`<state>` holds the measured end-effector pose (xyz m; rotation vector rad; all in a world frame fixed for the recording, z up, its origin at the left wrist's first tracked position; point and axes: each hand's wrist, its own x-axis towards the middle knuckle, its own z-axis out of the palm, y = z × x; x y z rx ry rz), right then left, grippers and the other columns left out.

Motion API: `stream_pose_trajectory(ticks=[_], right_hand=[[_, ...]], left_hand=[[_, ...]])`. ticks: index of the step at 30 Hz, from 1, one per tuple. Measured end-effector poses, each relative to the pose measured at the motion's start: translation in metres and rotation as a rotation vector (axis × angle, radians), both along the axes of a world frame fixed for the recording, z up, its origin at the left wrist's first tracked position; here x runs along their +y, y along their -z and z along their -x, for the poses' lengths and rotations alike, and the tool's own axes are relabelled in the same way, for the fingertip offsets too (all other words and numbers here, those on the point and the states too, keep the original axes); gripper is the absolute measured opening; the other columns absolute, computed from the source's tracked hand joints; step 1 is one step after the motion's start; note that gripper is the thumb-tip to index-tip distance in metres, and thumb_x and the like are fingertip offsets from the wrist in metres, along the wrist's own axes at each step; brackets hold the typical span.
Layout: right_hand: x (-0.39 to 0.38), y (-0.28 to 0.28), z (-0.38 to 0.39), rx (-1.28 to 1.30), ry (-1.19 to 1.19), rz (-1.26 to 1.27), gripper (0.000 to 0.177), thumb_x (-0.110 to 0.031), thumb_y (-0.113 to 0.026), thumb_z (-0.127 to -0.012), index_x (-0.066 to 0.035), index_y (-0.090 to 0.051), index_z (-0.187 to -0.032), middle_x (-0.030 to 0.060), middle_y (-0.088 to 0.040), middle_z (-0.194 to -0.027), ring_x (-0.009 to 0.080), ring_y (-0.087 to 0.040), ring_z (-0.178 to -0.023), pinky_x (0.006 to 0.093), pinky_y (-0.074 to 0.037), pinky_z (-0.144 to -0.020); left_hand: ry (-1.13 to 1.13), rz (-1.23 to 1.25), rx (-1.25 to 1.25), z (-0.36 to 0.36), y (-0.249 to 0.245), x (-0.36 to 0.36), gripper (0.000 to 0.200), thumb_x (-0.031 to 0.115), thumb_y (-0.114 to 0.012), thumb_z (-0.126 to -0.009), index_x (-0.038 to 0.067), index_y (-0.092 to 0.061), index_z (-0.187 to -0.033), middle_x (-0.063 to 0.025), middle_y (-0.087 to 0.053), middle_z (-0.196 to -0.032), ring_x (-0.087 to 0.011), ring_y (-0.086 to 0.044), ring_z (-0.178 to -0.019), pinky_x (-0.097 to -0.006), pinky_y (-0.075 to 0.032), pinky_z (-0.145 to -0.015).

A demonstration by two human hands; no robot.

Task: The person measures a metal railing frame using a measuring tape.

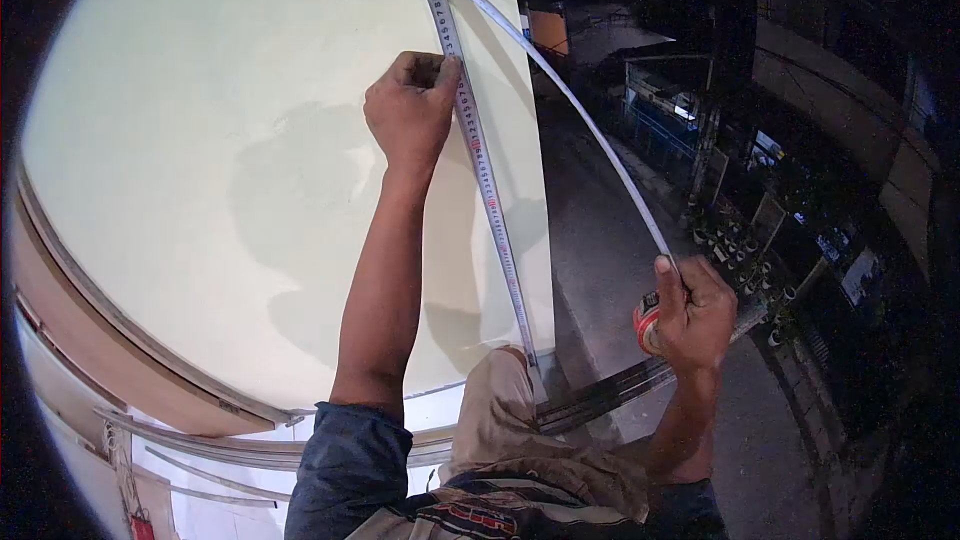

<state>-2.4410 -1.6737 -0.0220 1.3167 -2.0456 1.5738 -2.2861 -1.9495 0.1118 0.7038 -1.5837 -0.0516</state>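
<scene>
My left hand point(410, 105) is raised against the pale panel, with thumb and fingers pinched at the edge of the tape measure blade point(485, 180). The blade lies along the panel from near my knee up to a bend near the top, then arcs down to the right. At the right, my right hand point(695, 315) is closed round the red and black tape measure case point(648, 325), its thumb up beside the blade. Part of the case is hidden by my fingers.
The large pale panel point(200, 140) fills the left side, with a curved rail point(130, 330) along its lower edge. My bent knee point(500, 380) is at the bottom centre. Far below on the right lie a dark street point(600, 230) and potted plants point(735, 245).
</scene>
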Motion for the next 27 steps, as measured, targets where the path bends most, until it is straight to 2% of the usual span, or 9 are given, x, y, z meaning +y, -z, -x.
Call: stream_pose_trajectory(ticks=[3, 5, 9, 11, 14, 23, 25, 27], right_hand=[[-0.001, 0.002, 0.002, -0.024, -0.015, -0.016, 0.023, -0.024, -0.065, -0.094, -0.004, -0.066, -0.084, 0.014, -0.058, -0.072, 0.0333, -0.057, -0.063, 0.0414, -0.043, -0.057], [-0.002, 0.002, 0.004, -0.019, -0.031, 0.001, 0.023, -0.025, -0.064, -0.094, -0.004, -0.066, -0.084, 0.014, -0.057, -0.072, 0.0334, -0.057, -0.063, 0.0419, -0.043, -0.057], [-0.002, -0.002, 0.0, 0.033, -0.016, 0.057, 0.024, -0.025, -0.064, -0.094, -0.003, -0.065, -0.084, 0.0147, -0.057, -0.072, 0.0341, -0.057, -0.063, 0.0425, -0.043, -0.057], [-0.001, -0.004, -0.002, 0.026, -0.017, 0.069, 0.023, -0.024, -0.063, -0.094, -0.003, -0.065, -0.084, 0.015, -0.057, -0.072, 0.0345, -0.057, -0.063, 0.043, -0.043, -0.058], [0.0, -0.007, -0.002, 0.001, -0.072, 0.055, 0.024, -0.025, -0.062, -0.095, -0.003, -0.065, -0.084, 0.0154, -0.057, -0.072, 0.0357, -0.059, -0.064, 0.0443, -0.044, -0.059], [0.001, -0.008, -0.003, 0.054, 0.005, 0.048, 0.032, -0.031, -0.058, -0.097, -0.003, -0.065, -0.084, 0.0167, -0.058, -0.072, 0.038, -0.059, -0.065, 0.0462, -0.044, -0.059], [0.0, -0.01, -0.004, 0.039, 0.003, 0.075, 0.026, -0.022, -0.062, -0.093, 0.001, -0.065, -0.082, 0.0147, -0.057, -0.07, 0.0283, -0.055, -0.061, 0.0393, -0.042, -0.058], [0.0, -0.011, -0.007, 0.041, 0.012, 0.077, 0.025, -0.021, -0.062, -0.093, 0.001, -0.065, -0.082, 0.0151, -0.057, -0.07, 0.0294, -0.056, -0.061, 0.0397, -0.042, -0.059]], left_hand=[[-0.014, 0.008, 0.013, 0.001, 0.001, 0.001, 0.025, 0.027, -0.076, -0.084, 0.001, -0.074, -0.087, -0.0089, -0.073, -0.075, -0.0165, -0.07, -0.067, -0.029, -0.054, -0.067], [0.005, -0.004, 0.05, 0.002, 0.002, -0.001, 0.023, 0.029, -0.076, -0.081, 0.006, -0.075, -0.084, -0.0079, -0.074, -0.076, -0.0213, -0.071, -0.068, -0.0322, -0.054, -0.067], [0.021, 0.029, 0.062, 0.002, 0.004, -0.002, 0.023, 0.029, -0.075, -0.081, 0.006, -0.075, -0.084, -0.0078, -0.073, -0.075, -0.0213, -0.071, -0.068, -0.0322, -0.054, -0.067], [0.018, 0.014, 0.055, 0.002, 0.003, 0.0, 0.023, 0.025, -0.076, -0.084, 0.002, -0.074, -0.087, -0.0093, -0.073, -0.076, -0.0149, -0.07, -0.067, -0.0282, -0.054, -0.069], [0.006, 0.033, 0.059, 0.001, 0.006, -0.004, 0.022, 0.029, -0.076, -0.082, 0.008, -0.074, -0.083, -0.006, -0.073, -0.074, -0.0199, -0.071, -0.067, -0.0311, -0.053, -0.065], [0.009, 0.02, 0.06, -0.001, 0.008, 0.007, 0.022, 0.03, -0.077, -0.084, 0.008, -0.075, -0.085, -0.005, -0.074, -0.075, -0.0167, -0.071, -0.067, -0.0298, -0.054, -0.066], [0.001, 0.024, 0.048, -0.001, 0.007, 0.006, 0.024, 0.032, -0.077, -0.084, 0.007, -0.075, -0.086, -0.0056, -0.074, -0.076, -0.0168, -0.072, -0.069, -0.0295, -0.054, -0.067], [-0.005, 0.062, 0.034, -0.001, 0.009, 0.002, 0.024, 0.031, -0.077, -0.084, 0.007, -0.075, -0.086, -0.0054, -0.074, -0.076, -0.0169, -0.071, -0.068, -0.0296, -0.054, -0.067]])
